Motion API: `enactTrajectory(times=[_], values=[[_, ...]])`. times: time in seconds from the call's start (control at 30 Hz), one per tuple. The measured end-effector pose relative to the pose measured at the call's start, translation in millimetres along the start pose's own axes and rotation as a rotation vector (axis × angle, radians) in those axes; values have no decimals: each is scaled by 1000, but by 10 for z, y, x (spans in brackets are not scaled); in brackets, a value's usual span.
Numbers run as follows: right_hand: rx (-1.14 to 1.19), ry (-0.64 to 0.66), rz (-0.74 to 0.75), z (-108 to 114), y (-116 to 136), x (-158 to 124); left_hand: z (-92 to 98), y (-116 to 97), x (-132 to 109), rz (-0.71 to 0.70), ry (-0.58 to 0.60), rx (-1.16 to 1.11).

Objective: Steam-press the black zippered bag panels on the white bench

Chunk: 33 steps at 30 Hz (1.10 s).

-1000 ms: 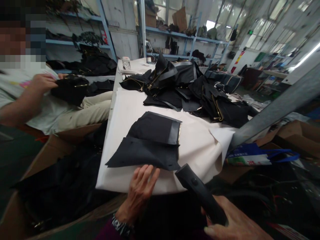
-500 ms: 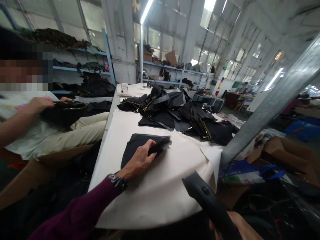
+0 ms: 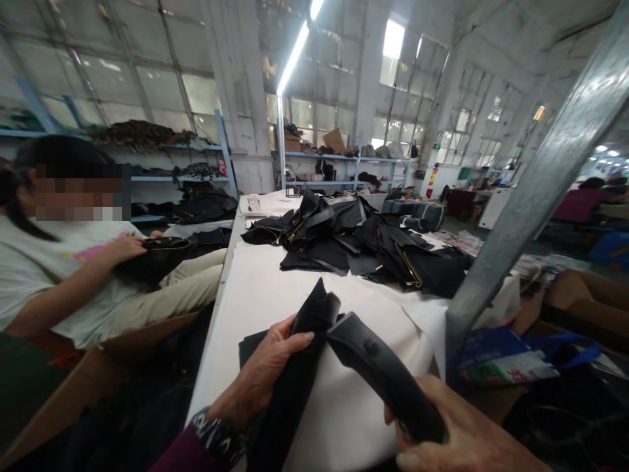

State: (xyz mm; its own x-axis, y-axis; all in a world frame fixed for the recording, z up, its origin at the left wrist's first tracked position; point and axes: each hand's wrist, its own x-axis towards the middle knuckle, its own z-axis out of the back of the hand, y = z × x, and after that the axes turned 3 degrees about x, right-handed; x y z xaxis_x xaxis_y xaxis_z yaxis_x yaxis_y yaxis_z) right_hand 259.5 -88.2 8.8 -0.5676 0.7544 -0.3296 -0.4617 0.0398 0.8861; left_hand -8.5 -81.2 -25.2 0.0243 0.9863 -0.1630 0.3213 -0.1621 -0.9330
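My left hand is closed on a folded black fabric piece, thumb on top, lifting it up from the white-covered table. Under that hand, part of another black fabric piece lies on the cover. My right hand is wrapped round a black hand-held tool, shaped like an electric clipper with a flared flat head and a round button. The tool's head is right beside the fabric's upper right edge; whether they touch I cannot tell.
A heap of black fabric pieces with gold zippers covers the table's far part. A slanted metal post rises at the right, near a blue-and-white bag and cardboard boxes. A seated co-worker handles black zippered fabric at left.
My left hand has raised the black fabric off the table and turned it upright. My right hand has brought the black tool up and left to the fabric's edge. The view has tilted upward.
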Motion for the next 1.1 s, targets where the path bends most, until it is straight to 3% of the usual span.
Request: enactTrajectory(times=[0.17, 0.3, 0.37, 0.53, 0.7, 0.8, 0.9, 1.0, 1.1], values=[[24, 77, -39, -88, 258, 194, -73, 56, -73, -78, 22, 42], [119, 164, 33, -139, 343, 333, -112, 234, -73, -95, 71, 83], [146, 143, 82, -127, 361, 362, -101, 308, -55, -73, 69, 18], [132, 30, 63, -58, 278, 280, -23, 332, -17, 12, -62, -148], [-7, -3, -6, -136, 248, 218, -67, 354, -4, -65, 11, -142], [13, 63, -14, -171, 320, 287, -105, 385, -9, -76, 32, -102], [70, 79, 59, -99, 350, 358, -113, 274, -30, -65, -91, -120], [136, -15, 115, 30, 304, 336, -109, -25, -52, -106, -327, -220], [144, -140, 73, 123, 223, 226, -73, -272, -54, -170, -525, -284]])
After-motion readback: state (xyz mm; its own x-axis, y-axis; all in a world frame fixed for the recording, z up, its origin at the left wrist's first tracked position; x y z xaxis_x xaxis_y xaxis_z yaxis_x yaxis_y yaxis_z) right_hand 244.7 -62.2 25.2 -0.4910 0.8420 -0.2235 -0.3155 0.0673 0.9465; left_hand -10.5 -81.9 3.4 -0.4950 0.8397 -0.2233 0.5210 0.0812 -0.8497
